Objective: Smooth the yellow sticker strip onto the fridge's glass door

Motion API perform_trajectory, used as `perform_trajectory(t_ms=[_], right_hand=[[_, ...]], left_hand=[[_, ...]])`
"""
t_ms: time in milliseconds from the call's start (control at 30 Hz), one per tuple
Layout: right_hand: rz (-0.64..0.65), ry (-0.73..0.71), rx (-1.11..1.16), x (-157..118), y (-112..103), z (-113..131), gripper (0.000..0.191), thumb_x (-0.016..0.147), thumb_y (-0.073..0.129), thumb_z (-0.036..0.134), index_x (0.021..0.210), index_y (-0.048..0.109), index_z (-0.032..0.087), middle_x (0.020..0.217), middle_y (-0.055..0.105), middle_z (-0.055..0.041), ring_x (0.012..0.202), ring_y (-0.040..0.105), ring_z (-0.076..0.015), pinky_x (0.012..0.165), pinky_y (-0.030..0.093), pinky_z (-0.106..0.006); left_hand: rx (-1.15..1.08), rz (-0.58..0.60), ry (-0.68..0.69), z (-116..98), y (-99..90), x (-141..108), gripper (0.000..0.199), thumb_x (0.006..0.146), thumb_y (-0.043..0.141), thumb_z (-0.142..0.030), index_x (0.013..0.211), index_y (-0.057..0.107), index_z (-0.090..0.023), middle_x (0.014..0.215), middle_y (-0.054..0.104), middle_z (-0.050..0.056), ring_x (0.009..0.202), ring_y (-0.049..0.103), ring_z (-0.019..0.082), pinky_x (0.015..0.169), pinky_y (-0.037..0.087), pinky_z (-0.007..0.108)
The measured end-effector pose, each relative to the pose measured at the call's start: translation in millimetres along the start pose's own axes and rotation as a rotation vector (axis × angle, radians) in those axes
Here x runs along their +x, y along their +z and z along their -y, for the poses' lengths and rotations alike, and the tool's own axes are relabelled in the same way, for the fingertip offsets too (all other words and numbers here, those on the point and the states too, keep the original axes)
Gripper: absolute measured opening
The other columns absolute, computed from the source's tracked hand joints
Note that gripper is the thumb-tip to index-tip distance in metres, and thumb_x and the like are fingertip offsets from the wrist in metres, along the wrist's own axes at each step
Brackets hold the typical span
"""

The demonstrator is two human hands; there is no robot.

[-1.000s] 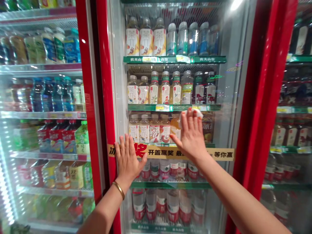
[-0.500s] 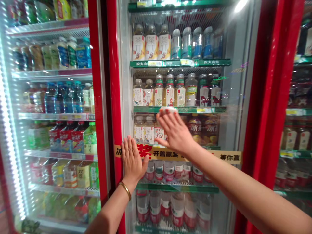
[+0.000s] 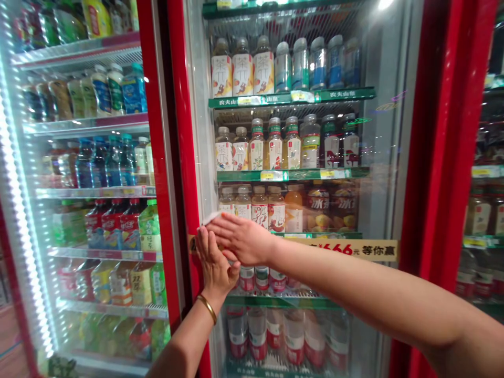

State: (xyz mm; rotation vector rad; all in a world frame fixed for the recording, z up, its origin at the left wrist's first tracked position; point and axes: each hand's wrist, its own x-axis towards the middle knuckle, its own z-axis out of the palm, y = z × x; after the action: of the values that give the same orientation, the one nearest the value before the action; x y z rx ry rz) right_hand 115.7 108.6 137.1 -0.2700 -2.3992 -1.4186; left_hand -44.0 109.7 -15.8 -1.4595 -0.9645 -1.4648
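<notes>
Pressing a white cloth (image 3: 211,217) flat against the glass door (image 3: 378,147) of a drinks cooler, my right hand (image 3: 241,240) lies with fingers (image 3: 219,227) stretched out and pointing left, the cloth showing only as a pale edge at their tips, near the door's red frame (image 3: 179,157). My left hand (image 3: 214,265), a gold bangle (image 3: 208,308) at its wrist, rests open-palmed on the glass just below, partly under the right, gripping nothing. A yellow promotional strip (image 3: 354,249) crosses the door; behind it stand rows of bottled tea (image 3: 268,149) on green shelves (image 3: 293,174).
</notes>
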Motion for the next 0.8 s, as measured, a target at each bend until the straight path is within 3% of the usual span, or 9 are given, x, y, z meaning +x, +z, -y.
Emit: perform_trajectory(t_ms=[67, 233, 300, 367, 433, 533, 633, 700, 800], right_hand=[[0.029, -0.041, -0.009, -14.4, 3.1, 6.7, 0.061, 0.114, 0.033, 0.048, 0.169, 0.043, 0.023, 0.178, 0.042, 0.0027, 0.167, 0.032, -0.0154, 0.141, 0.022, -0.038], [-0.173, 0.723, -0.066, -61.7, 1.0, 3.4, 0.074, 0.113, 0.040, 0.053, 0.176, 0.023, 0.018, 0.182, 0.032, -0.0113, 0.171, 0.024, -0.0334, 0.138, 0.026, -0.061], [-0.168, 0.702, -0.057, -88.5, 12.0, 30.4, 0.075, 0.112, 0.044, 0.053, 0.176, 0.024, 0.019, 0.178, 0.040, -0.0115, 0.168, 0.030, -0.0336, 0.137, 0.030, -0.059], [-0.109, 0.474, 0.002, -125.3, 27.6, 66.6, 0.074, 0.111, 0.046, 0.057, 0.175, 0.029, 0.024, 0.173, 0.049, -0.0049, 0.162, 0.041, -0.0271, 0.136, 0.035, -0.049], [-0.065, 0.417, 0.012, -168.9, 38.2, 90.0, 0.076, 0.109, 0.048, 0.062, 0.175, 0.030, 0.028, 0.174, 0.048, -0.0017, 0.159, 0.044, -0.0246, 0.134, 0.039, -0.044], [-0.074, 0.818, -0.087, -226.5, 36.7, 81.6, 0.087, 0.109, 0.049, 0.061, 0.179, 0.011, 0.026, 0.185, 0.021, -0.0108, 0.167, 0.031, -0.0362, 0.132, 0.038, -0.060], [-0.141, 1.258, -0.161, -247.9, 32.3, 65.7, 0.092, 0.111, 0.044, 0.054, 0.177, -0.010, 0.019, 0.186, -0.009, -0.0190, 0.171, 0.009, -0.0482, 0.127, 0.034, -0.077], [-0.133, 1.247, -0.139, -244.8, 38.4, 82.4, 0.096, 0.110, 0.046, 0.056, 0.177, -0.010, 0.018, 0.185, -0.011, -0.0200, 0.171, 0.004, -0.0488, 0.127, 0.034, -0.077], [-0.053, 0.833, -0.057, -244.2, 56.7, 133.3, 0.099, 0.104, 0.052, 0.070, 0.179, 0.005, 0.025, 0.187, 0.007, -0.0130, 0.172, 0.015, -0.0421, 0.134, 0.032, -0.065]], left_hand=[[-0.009, -0.007, 0.037, 1.5, -1.7, 0.4, 0.086, 0.109, 0.019, -0.068, 0.177, 0.002, -0.018, 0.186, 0.002, 0.019, 0.174, 0.005, 0.032, 0.140, 0.010, 0.064], [0.072, 0.094, 0.178, -0.6, -3.6, 8.6, 0.074, 0.111, 0.034, -0.060, 0.177, 0.018, -0.030, 0.186, 0.015, 0.007, 0.174, 0.000, 0.031, 0.140, -0.003, 0.065], [0.096, 0.145, 0.179, -2.2, -4.1, 11.5, 0.072, 0.110, 0.042, -0.057, 0.175, 0.023, -0.035, 0.184, 0.021, 0.004, 0.174, 0.001, 0.031, 0.139, -0.007, 0.066], [0.097, 0.182, 0.150, -3.8, -5.2, 13.4, 0.073, 0.108, 0.050, -0.054, 0.174, 0.024, -0.039, 0.182, 0.027, 0.004, 0.174, 0.005, 0.032, 0.138, -0.007, 0.069], [0.089, 0.199, 0.121, -6.2, -6.4, 14.8, 0.076, 0.106, 0.058, -0.051, 0.174, 0.025, -0.042, 0.181, 0.032, 0.003, 0.174, 0.010, 0.033, 0.138, -0.006, 0.072], [0.067, 0.196, 0.094, -13.2, -6.1, 15.7, 0.081, 0.103, 0.064, -0.047, 0.173, 0.025, -0.044, 0.181, 0.030, 0.002, 0.173, 0.014, 0.035, 0.138, -0.001, 0.073], [0.030, 0.189, 0.075, -22.6, -2.3, 14.0, 0.092, 0.100, 0.068, -0.045, 0.176, 0.015, -0.041, 0.184, 0.021, 0.003, 0.173, 0.011, 0.037, 0.138, 0.002, 0.073], [0.024, 0.191, 0.096, -27.1, 0.3, 11.9, 0.095, 0.099, 0.069, -0.047, 0.176, 0.013, -0.041, 0.185, 0.013, 0.002, 0.173, 0.006, 0.038, 0.137, -0.004, 0.074], [0.050, 0.219, 0.158, -28.8, 1.2, 9.8, 0.089, 0.099, 0.070, -0.052, 0.173, 0.020, -0.048, 0.185, 0.014, -0.003, 0.173, 0.003, 0.037, 0.134, -0.014, 0.075]])
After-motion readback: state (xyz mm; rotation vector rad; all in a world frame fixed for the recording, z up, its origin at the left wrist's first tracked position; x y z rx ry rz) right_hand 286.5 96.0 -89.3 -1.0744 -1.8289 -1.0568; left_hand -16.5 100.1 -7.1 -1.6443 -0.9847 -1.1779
